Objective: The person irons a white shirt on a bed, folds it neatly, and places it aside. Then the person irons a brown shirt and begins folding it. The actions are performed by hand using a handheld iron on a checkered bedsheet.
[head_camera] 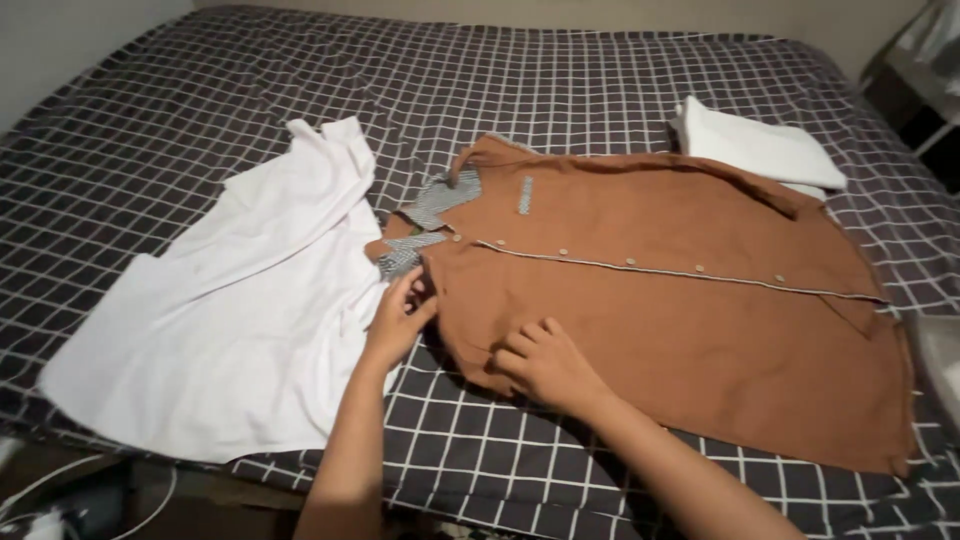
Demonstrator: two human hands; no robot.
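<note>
A brown button-front shirt [680,300] lies spread flat on a bed covered by a dark grid-patterned sheet [560,90]. The collar end points toward the left of the view; the hem reaches the right side. The inner collar lining [430,205] is a small grey check. A row of pale buttons runs along the closed placket [630,263].

The left hand [398,320] rests at the shoulder edge of the brown shirt, just below the collar. Its fingers are curled and the fingertips pinch the fabric edge. The right hand [545,362] lies on the near edge of the same shirt, close to the left hand. Its fingers are bent and press into the cloth; whether they grip a fold cannot be determined.

A white shirt [230,310] lies spread on the sheet to the left, its edge touching the brown shirt's collar area and passing under the left hand. A folded white garment [760,148] sits at the far side, just beyond the brown shirt's upper edge.
</note>
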